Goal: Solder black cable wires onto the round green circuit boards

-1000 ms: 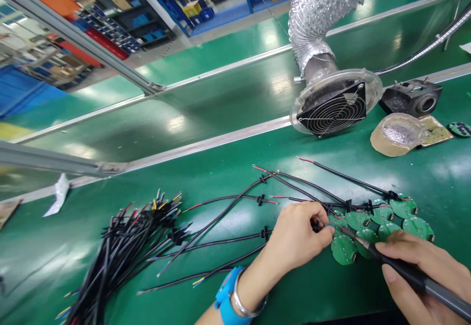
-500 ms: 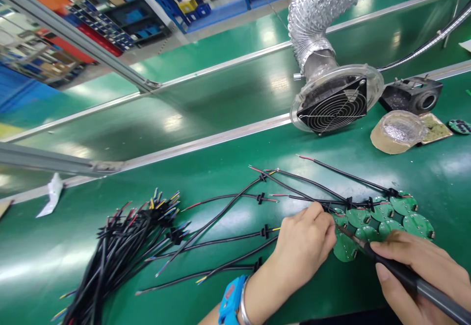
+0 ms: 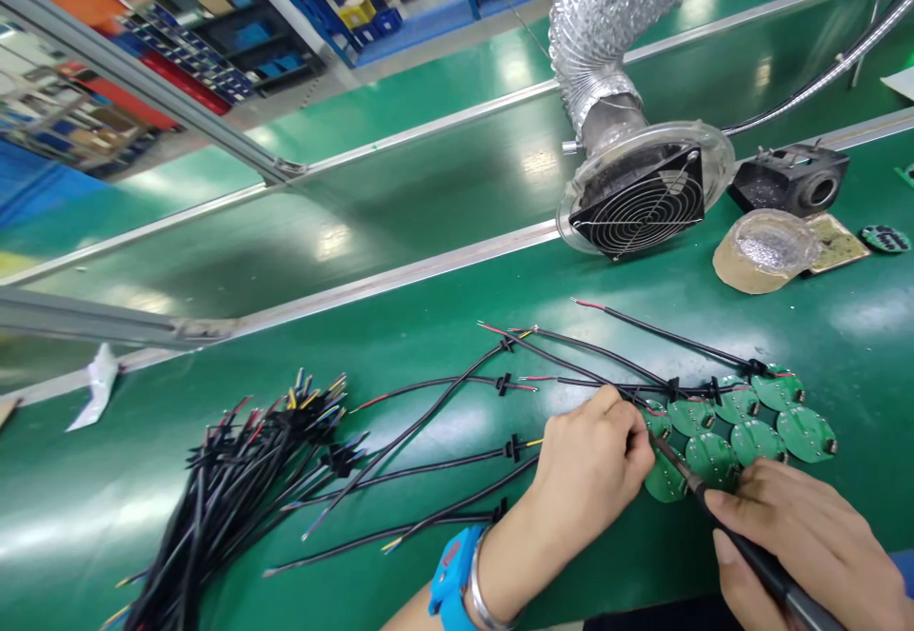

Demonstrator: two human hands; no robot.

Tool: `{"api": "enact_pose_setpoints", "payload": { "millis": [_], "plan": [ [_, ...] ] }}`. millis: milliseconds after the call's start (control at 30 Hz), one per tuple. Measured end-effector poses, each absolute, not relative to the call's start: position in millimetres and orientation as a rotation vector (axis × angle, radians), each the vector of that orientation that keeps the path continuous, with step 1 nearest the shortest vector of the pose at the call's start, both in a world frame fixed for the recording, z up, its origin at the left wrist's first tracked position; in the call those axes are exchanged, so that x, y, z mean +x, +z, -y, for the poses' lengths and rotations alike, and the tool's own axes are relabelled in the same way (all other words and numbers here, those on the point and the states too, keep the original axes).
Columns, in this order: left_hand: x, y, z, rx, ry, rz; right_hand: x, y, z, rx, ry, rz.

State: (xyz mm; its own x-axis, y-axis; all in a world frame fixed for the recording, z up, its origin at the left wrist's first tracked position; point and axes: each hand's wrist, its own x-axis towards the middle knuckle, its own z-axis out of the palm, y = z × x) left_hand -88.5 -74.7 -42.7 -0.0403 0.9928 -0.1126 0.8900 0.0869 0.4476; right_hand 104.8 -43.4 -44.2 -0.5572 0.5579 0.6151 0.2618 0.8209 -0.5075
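Observation:
My left hand (image 3: 592,479) is closed, thumb and fingers pinching the end of a black cable (image 3: 557,362) at the leftmost board of the back row. The exact grip is partly hidden behind the knuckles. In my right hand (image 3: 806,536) is a soldering iron (image 3: 698,488), its tip slanting up to that same board, close to the left fingertips. The round green circuit boards (image 3: 806,433) lie joined in two rows. Other black cables (image 3: 678,339) reach the back-row boards with red wire ends.
A thick bundle of black cables (image 3: 192,517) lies at left, with several loose cables (image 3: 443,464) between. Behind the boards hangs a fume extractor fan (image 3: 643,217) on a foil duct (image 3: 592,31). A tape roll (image 3: 749,265), sponge tray (image 3: 839,241) and black iron stand (image 3: 792,179) sit back right.
The view has shifted slightly. My right hand and the soldering iron have moved a little left and down, while the tip stays at the same board. My left hand keeps its pinch.

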Motion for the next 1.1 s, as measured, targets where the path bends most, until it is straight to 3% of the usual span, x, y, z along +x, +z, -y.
{"api": "enact_pose_setpoints", "payload": {
  "millis": [367, 633, 1100],
  "plan": [
    [-92, -36, 74, 1.823, 0.316, -1.951, 125, -43, 36, -0.636, 0.538, 2.195],
    [-113, -31, 77, 2.21, 0.204, -1.55, 118, -39, 35, -0.709, 0.501, 2.119],
    [-101, -33, 71, 2.176, 0.122, -1.693, 107, -35, 29, -0.644, 0.489, 2.119]
  ]
}}
